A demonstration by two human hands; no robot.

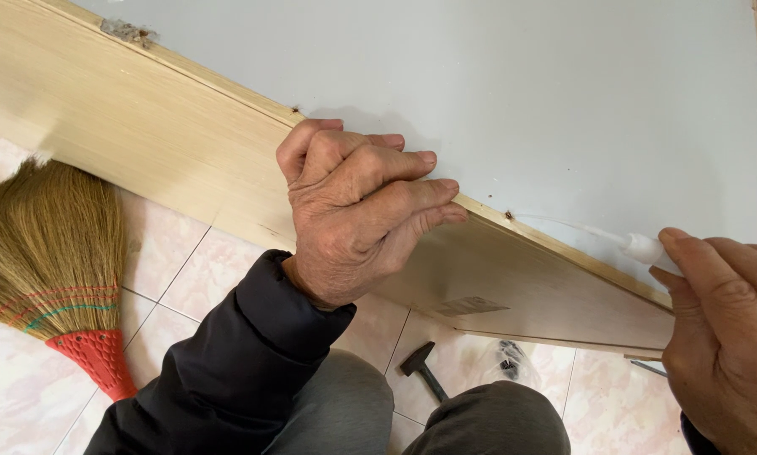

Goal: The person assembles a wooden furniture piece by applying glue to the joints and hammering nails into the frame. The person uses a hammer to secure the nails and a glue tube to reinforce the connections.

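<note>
**Hands at the panel edge**

Along the upper edge of the pale wood-grain board (185,143), left hand (353,215) is curled, fingers closed over the rim onto the grey flat panel face (522,101). Right hand (724,337) pinches a small white plastic nozzle tip (644,247), touching the same edge. Below the left wrist: straw broom with red binding (54,261); black hammer (421,366) on pink tiled floor (168,253).

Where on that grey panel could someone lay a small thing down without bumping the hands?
The grey panel is bare above the left hand and the white nozzle, right across. The wooden edge is crowded: the left hand grips it, the right hand holds the nozzle there.
</note>
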